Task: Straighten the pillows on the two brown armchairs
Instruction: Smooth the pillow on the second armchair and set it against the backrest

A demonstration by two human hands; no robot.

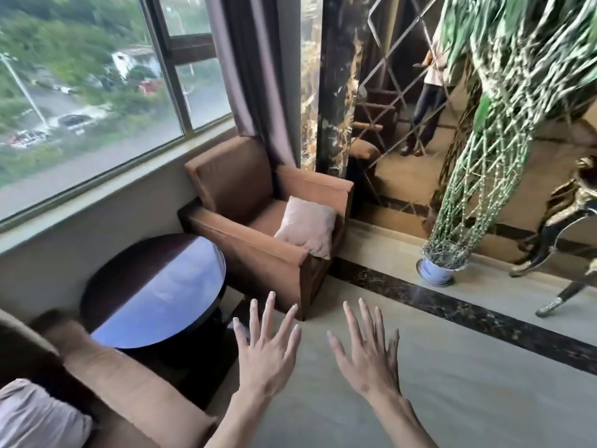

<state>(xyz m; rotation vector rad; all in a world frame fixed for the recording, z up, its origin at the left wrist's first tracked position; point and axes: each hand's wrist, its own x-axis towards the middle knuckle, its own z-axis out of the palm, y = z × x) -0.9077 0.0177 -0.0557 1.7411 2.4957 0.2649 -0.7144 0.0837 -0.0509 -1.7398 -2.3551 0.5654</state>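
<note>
Both hands empty rn, left hand (266, 354) & right hand (371, 357) fingers spread wide, prob reaching toward far armchair (258, 215) w/ pillow (305, 226) slumped against its arm.

You are looking down at a pale polished floor (452, 383) crossed by a dark marbled band (468, 305). Take the round dark side table (151, 286) as your landmark: it stands on the floor under the window, its glossy top bare and mirroring the sky. Beyond the table, a brown armchair (258, 227) sits on the floor in the corner, with a pale pink pillow (307, 226) lying tilted on its seat against the arm farther from the table. On the near side of the table, a second brown armchair (129, 367) carries another pale pillow (35, 415). Well to the right of the table, past the dark band, a small blue-white plant pot (436, 271) rests on the floor.
</note>
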